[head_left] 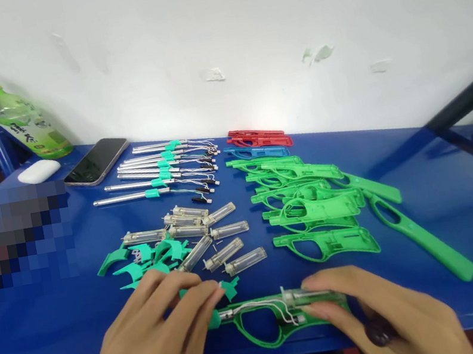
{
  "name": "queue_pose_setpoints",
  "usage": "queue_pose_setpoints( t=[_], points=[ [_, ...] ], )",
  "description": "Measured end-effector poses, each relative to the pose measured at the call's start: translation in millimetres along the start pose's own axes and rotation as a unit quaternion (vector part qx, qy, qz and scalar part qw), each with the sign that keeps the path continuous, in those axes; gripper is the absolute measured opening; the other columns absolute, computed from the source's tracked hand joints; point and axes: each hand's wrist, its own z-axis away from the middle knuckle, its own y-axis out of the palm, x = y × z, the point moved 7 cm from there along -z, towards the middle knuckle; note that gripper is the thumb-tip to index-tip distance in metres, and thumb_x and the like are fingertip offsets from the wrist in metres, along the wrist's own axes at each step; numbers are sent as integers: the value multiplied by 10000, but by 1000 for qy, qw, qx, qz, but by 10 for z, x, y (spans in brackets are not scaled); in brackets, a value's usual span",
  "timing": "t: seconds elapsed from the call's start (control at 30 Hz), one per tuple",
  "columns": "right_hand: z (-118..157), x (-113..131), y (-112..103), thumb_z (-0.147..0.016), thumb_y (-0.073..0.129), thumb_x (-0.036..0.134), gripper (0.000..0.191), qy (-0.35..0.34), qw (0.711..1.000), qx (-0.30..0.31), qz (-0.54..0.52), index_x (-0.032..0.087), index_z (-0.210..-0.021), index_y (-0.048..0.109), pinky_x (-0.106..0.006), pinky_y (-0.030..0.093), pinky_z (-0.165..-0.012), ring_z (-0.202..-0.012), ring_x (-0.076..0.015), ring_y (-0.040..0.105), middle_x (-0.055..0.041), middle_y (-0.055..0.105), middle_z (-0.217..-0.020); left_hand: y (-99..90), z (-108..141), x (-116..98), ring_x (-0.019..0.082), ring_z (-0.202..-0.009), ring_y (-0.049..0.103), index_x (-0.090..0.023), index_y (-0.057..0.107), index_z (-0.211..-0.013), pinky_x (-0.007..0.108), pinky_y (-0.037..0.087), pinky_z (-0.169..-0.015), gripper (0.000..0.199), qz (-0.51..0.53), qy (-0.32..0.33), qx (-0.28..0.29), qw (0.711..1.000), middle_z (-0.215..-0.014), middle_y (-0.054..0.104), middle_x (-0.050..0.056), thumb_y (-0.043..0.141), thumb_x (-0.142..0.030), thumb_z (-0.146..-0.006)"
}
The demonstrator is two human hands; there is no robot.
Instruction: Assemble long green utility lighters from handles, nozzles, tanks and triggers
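Note:
A green half shell (270, 340) lies at the table's front edge between my hands, with a metal rod (226, 315) and white wires at its left end. My right hand (377, 310) pinches a clear fuel tank (304, 297) over the shell's right part; a dark handle-like object (378, 334) sits under its curled fingers. My left hand (166, 327) is closed at the shell's left end, thumb and fingertips together beside a small teal piece (231, 288). Whether that piece is gripped cannot be made out.
Behind are several clear tanks (224, 254), teal pieces (129, 271), wired metal rods (131, 197), green shells (333, 242), a blue shell (259, 151) and red shells (259, 138). A phone (97, 161), white case (39, 171) and bottle (23, 125) stand at the back left.

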Motion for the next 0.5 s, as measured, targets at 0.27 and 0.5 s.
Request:
queue_pose_setpoints(
  t=[0.27,0.5],
  points=[
    [-247,137,166,-1136,558,421,313,-63,997,-2,44,289,-1008,812,-164,657,-646,-781,-118,849,28,860,-1161,-28,162,53,215,-1101,652,-191,660,-1388,380,487,-1053,327,17,-59,-18,998,-1189,720,44,537,-120,-1093],
    [174,-82,-10,-1113,595,460,310,-96,982,95,135,255,-1247,783,-170,679,-746,-903,-154,864,-29,846,-1207,96,325,-101,270,-1080,588,-250,687,-1355,438,438,-962,291,30,-71,56,995,-1177,691,53,500,-199,-1137]
  ],
)
